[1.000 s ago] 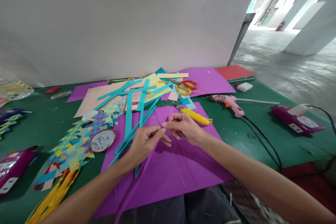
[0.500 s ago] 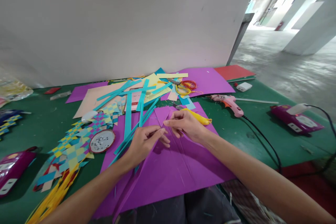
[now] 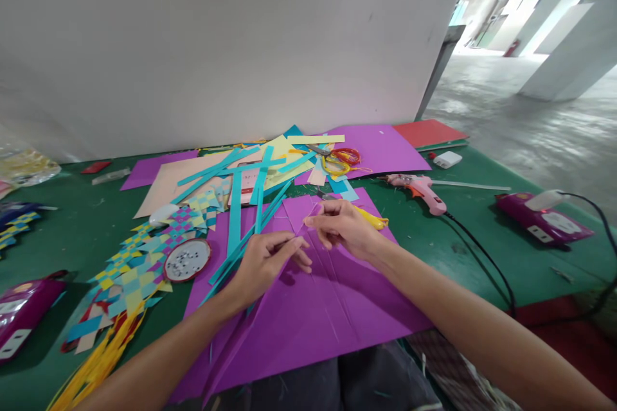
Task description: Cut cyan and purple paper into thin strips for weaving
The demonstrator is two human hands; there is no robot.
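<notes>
Handling the long, narrow purple paper flap (image 3: 250, 329) well called for an even pinch from both hands and only light tension between the fingertips; too hard a pull could have kinked or torn its edge. The left hand (image 3: 274, 260) had thumb and forefinger nearly together, apparently nipping that edge, with its other fingers loosely curled. The right hand (image 3: 344, 228) had thumb and forefinger closed on what looked like the slim upper end of the same paper, just beyond the left fingertips. From there the flap sloped toward the body, below the left fingers; whether it was joined to the flat purple paper sheet (image 3: 318, 321) beneath both hands could not be told. A yellow-handled tool (image 3: 373, 218) lay just beyond the right knuckles, partly hidden, and flat teal paper strips (image 3: 235, 212) lay left of the left fingers.
</notes>
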